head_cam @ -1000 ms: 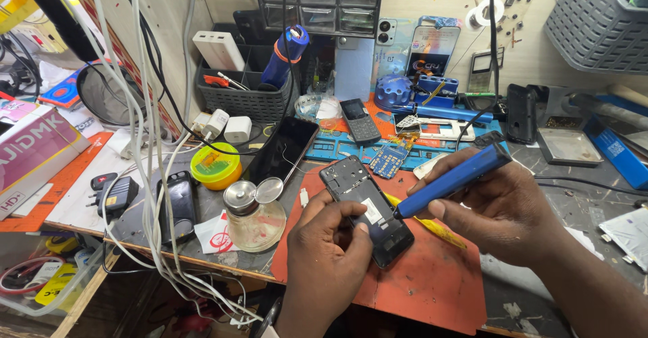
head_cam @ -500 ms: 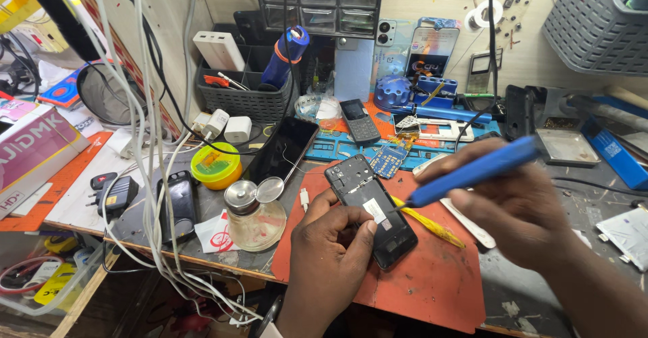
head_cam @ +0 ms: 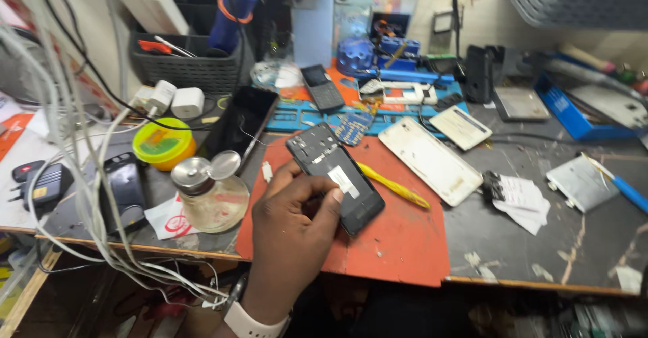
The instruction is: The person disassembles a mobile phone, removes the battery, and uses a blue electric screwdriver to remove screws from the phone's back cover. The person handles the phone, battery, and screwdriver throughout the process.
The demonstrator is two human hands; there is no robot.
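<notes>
In the middle of the frame lies the opened black phone [head_cam: 335,176], back cover off and its insides facing up, resting aslant on the orange mat [head_cam: 391,243]. Our left hand [head_cam: 293,233] comes up from the lower edge and rests on the phone's lower left side, fingers [head_cam: 324,199] curled over its near edge and thumb pressed to it, so the phone is pinned rather than lifted.

What has changed: a second ago our right hand held a blue pen-shaped tool over the phone; half a second ago it was swinging off to the right; now that hand is out of view altogether, so we cannot tell how its fingers stand. A blue-handled tool [head_cam: 631,193] lies at the far right edge of the bench [head_cam: 526,257], beside a small silver plate [head_cam: 574,183]; it may be the same one. We judge that the work on the phone's insides is paused, with only the steadying hand left on it.

Just right of the phone a yellow pry tool [head_cam: 395,186] lies on the mat, and beyond it a white back cover [head_cam: 432,159]. To the left stand a glass bottle with a metal cap [head_cam: 209,193] and a yellow tub [head_cam: 163,143]. White cables [head_cam: 81,196] hang down the left side.
</notes>
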